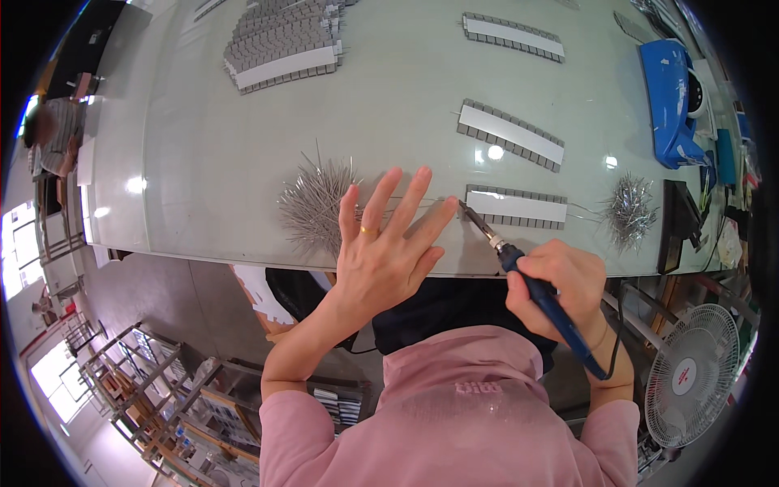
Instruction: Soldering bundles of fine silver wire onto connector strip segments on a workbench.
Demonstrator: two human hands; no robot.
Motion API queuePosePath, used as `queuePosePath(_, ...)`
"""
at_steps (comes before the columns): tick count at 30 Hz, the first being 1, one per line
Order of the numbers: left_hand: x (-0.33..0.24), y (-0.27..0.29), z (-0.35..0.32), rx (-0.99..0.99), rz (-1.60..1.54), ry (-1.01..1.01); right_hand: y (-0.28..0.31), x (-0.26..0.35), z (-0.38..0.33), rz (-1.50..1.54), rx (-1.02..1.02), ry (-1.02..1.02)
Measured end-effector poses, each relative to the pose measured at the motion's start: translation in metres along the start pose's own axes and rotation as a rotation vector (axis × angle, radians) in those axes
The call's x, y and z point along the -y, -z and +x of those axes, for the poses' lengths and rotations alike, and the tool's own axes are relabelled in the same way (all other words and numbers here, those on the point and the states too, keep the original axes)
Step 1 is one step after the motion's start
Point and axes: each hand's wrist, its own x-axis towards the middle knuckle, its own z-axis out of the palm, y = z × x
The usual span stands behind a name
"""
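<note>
My right hand (pixel 568 280) grips a blue-handled soldering iron (pixel 535 288). Its metal tip reaches the left end of a white strip bordered with small grey blocks (pixel 516 206) on the glass table (pixel 227 154). My left hand (pixel 383 247) hovers flat with its fingers spread just left of the tip, and a thin wire seems pinched at its fingertips near the tip. A loose pile of thin metal wires (pixel 315 204) lies just beyond the left hand.
Two more grey-edged white strips (pixel 511 134) (pixel 514 36) lie farther back, and a stack of them (pixel 284 45) sits at the far left. A second wire pile (pixel 630 207) is at right, beside a blue device (pixel 673 101). A white fan (pixel 690 377) stands lower right. A person (pixel 53 134) sits far left.
</note>
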Motion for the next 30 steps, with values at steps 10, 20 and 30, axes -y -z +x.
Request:
queuePosePath(10,-0.018,0.006,-0.03,-0.405,-0.053,-0.153,0.002,-0.02,-0.004,0.135,0.002,-0.005)
queuePosePath(20,-0.066,-0.022,0.018,-0.024,-0.144,-0.153,0.042,-0.045,-0.06,0.385,-0.589,-0.326)
queuePosePath(30,-0.073,-0.035,0.032,0.123,-0.077,-0.126,0.053,-0.052,-0.098,0.344,-0.733,-0.526)
